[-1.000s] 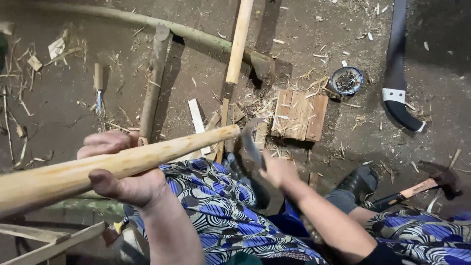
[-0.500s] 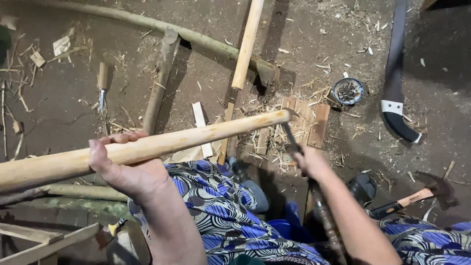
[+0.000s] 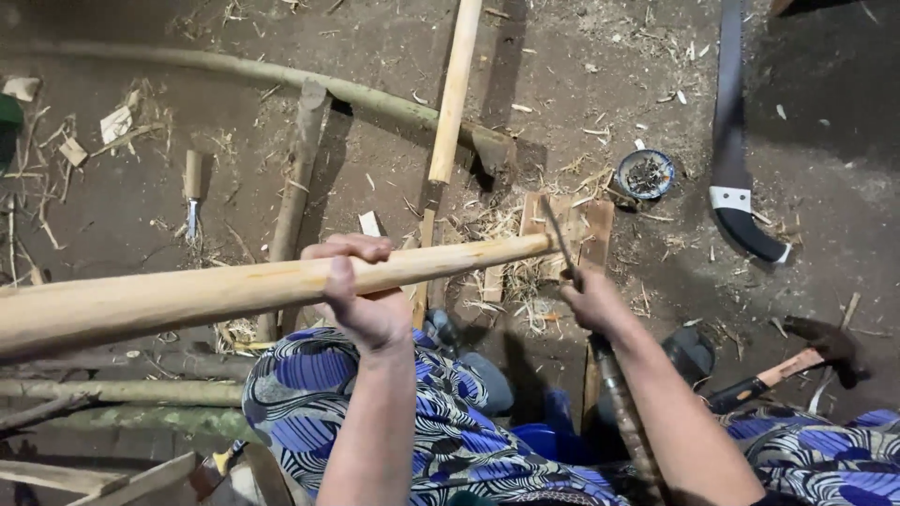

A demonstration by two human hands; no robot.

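Head view: left hand closed around a pale peeled pole, fingers wrapped over the top, grip fully shut on the wood. Pole held above the lap, clear of the dirt floor; long axis running nearly level, left to right across the picture, thick end off the left edge, narrow end pointing right and slightly up toward a small wooden block. Right hand closed on the handle of a long knife, blade rising up and slightly left, its edge meeting the narrow tip of the pole. Judged step: trimming or tapering the pole's tip. Likely needed next: a steady hold on the pole, blade angled along the grain away from the left hand, short controlled strokes. Nearby on the floor: a second pale stick lying nearly upright in the picture, a greenish pole, a small round dish, a black-handled machete, a hammer, a small chisel, scattered shavings.
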